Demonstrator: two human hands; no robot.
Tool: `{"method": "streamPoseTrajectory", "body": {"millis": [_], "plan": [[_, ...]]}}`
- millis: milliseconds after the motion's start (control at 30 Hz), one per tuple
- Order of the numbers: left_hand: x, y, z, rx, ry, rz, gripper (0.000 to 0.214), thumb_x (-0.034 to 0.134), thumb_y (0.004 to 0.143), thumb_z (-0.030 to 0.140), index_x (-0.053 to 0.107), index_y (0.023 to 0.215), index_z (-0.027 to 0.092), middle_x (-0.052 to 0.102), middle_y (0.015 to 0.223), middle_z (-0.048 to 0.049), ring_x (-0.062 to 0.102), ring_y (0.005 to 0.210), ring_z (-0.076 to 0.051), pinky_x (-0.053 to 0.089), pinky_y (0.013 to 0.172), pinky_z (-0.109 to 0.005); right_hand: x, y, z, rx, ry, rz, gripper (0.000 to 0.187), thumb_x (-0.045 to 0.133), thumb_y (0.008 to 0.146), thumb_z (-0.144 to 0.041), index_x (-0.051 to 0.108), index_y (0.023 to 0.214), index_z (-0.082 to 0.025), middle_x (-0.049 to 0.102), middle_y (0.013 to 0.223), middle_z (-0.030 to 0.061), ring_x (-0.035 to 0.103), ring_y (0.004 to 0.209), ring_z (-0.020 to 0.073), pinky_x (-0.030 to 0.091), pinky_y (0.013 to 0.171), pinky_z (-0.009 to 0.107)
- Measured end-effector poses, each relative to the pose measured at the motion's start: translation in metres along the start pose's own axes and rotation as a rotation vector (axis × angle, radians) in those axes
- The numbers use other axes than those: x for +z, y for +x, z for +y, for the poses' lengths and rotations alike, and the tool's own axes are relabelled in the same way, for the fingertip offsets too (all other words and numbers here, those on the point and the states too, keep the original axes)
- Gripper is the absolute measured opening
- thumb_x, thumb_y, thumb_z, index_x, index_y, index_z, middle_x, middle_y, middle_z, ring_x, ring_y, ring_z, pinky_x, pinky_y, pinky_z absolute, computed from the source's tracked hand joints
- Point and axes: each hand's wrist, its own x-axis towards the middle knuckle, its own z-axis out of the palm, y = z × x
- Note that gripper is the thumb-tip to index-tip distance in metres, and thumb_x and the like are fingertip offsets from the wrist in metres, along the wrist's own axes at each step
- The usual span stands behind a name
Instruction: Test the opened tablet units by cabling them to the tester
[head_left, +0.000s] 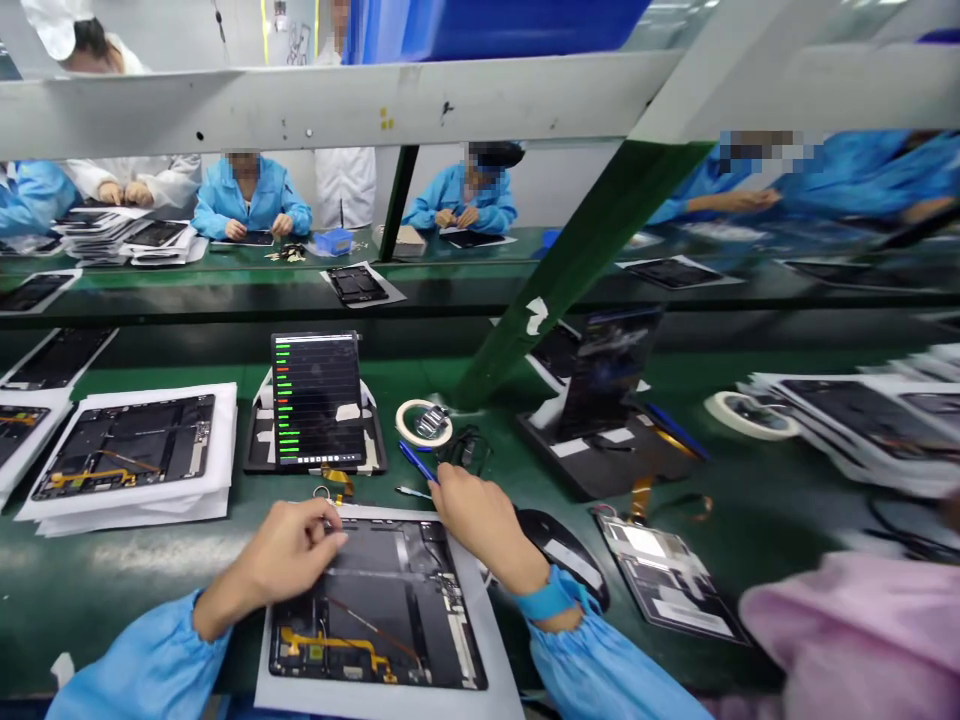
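An opened tablet chassis (379, 610), showing black parts and orange flex cables, lies on a white sheet in front of me. My left hand (289, 550) rests on its upper left corner, fingers curled in a pinch at the chassis edge. My right hand (480, 515) is at the upper right corner, fingers bent down on the chassis top edge; what they grip is hidden. Just beyond stands a tablet screen (316, 398) lit with green bars, joined by an orange flex cable (337, 480).
A blue pen (416, 462), a tape roll (424, 423) and a black cable lie behind my right hand. Another open chassis (131, 445) sits at the left, stacked tablets at the right. A green post (570, 270) slants up. Several people work across the bench.
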Motion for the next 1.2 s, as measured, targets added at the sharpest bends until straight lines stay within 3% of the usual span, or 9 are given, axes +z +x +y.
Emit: {"method": "streamPoseTrajectory", "body": {"millis": [100, 167, 267, 367, 433, 700, 967, 1200], "plan": [[0.036, 0.0, 0.016, 0.205, 0.261, -0.009, 0.023, 0.049, 0.097, 0.028, 0.069, 0.101, 0.016, 0.07, 0.098, -0.0057, 0.062, 0.09, -0.016, 0.05, 0.084, -0.027, 0.003, -0.003, 0.007, -0.053, 0.136, 0.015, 0.013, 0.047, 0.099, -0.022, 0.049, 0.087, -0.018, 0.063, 0.081, 0.0078, 0.063, 0.072, 0.0214, 0.035, 0.064, 0.03], [0.061, 0.003, 0.023, 0.313, 0.494, -0.027, 0.031, 0.045, 0.099, 0.027, 0.066, 0.119, 0.016, 0.063, 0.129, -0.0108, 0.059, 0.114, -0.024, 0.05, 0.098, -0.036, 0.002, -0.008, 0.011, -0.085, 0.251, 0.018, 0.009, 0.046, 0.097, -0.025, 0.046, 0.09, -0.02, 0.058, 0.073, 0.0007, 0.058, 0.066, 0.0175, 0.036, 0.063, 0.028], [0.091, 0.012, 0.024, 0.345, 0.812, 0.017, 0.047, 0.039, 0.102, 0.03, 0.051, 0.144, 0.011, 0.045, 0.152, -0.0165, 0.056, 0.12, -0.029, 0.053, 0.094, -0.041, 0.001, -0.018, 0.015, -0.135, 0.444, 0.016, 0.007, 0.045, 0.094, -0.026, 0.043, 0.088, -0.022, 0.052, 0.068, -0.0035, 0.053, 0.063, 0.0147, 0.04, 0.062, 0.025], [0.107, 0.023, 0.016, 0.397, 1.017, 0.062, 0.05, 0.037, 0.103, 0.031, 0.051, 0.146, 0.009, 0.043, 0.154, -0.0177, 0.059, 0.108, -0.026, 0.054, 0.083, -0.038, 0.006, -0.027, 0.018, -0.163, 0.798, 0.019, 0.017, 0.047, 0.095, -0.033, 0.046, 0.082, -0.021, 0.052, 0.071, -0.0024, 0.052, 0.067, 0.0143, 0.041, 0.063, 0.025], [0.112, 0.028, 0.01, 0.446, 1.1, 0.096, 0.048, 0.039, 0.103, 0.032, 0.055, 0.143, 0.011, 0.045, 0.153, -0.0172, 0.059, 0.102, -0.024, 0.052, 0.078, -0.035, 0.011, -0.031, 0.02, -0.141, 0.947, 0.034, 0.025, 0.051, 0.096, -0.038, 0.049, 0.078, -0.021, 0.05, 0.068, -0.0026, 0.05, 0.065, 0.0141, 0.039, 0.063, 0.026], [0.117, 0.029, -0.001, 0.528, 1.208, 0.211, 0.048, 0.049, 0.098, 0.034, 0.059, 0.141, 0.015, 0.044, 0.154, -0.0161, 0.056, 0.092, -0.022, 0.045, 0.074, -0.035, 0.019, -0.038, 0.025, -0.148, 0.924, 0.033, 0.028, 0.055, 0.095, -0.037, 0.049, 0.073, -0.02, 0.05, 0.065, -0.0025, 0.048, 0.061, 0.0132, 0.036, 0.059, 0.026], [0.116, 0.027, 0.003, 0.529, 1.235, 0.182, 0.05, 0.042, 0.1, 0.033, 0.057, 0.143, 0.014, 0.043, 0.155, -0.0151, 0.055, 0.089, -0.021, 0.045, 0.072, -0.034, 0.02, -0.04, 0.026, -0.239, 0.85, 0.032, 0.028, 0.054, 0.096, -0.036, 0.049, 0.073, -0.021, 0.051, 0.065, -0.002, 0.048, 0.061, 0.013, 0.035, 0.059, 0.026], [0.115, 0.025, 0.006, 0.495, 1.218, 0.147, 0.05, 0.04, 0.1, 0.03, 0.054, 0.146, 0.013, 0.04, 0.157, -0.017, 0.055, 0.09, -0.021, 0.044, 0.072, -0.035, 0.017, -0.039, 0.023, -0.206, 0.734, 0.099, 0.031, 0.048, 0.097, -0.039, 0.044, 0.07, -0.022, 0.049, 0.062, -0.0015, 0.048, 0.057, 0.0137, 0.035, 0.058, 0.027]]}}
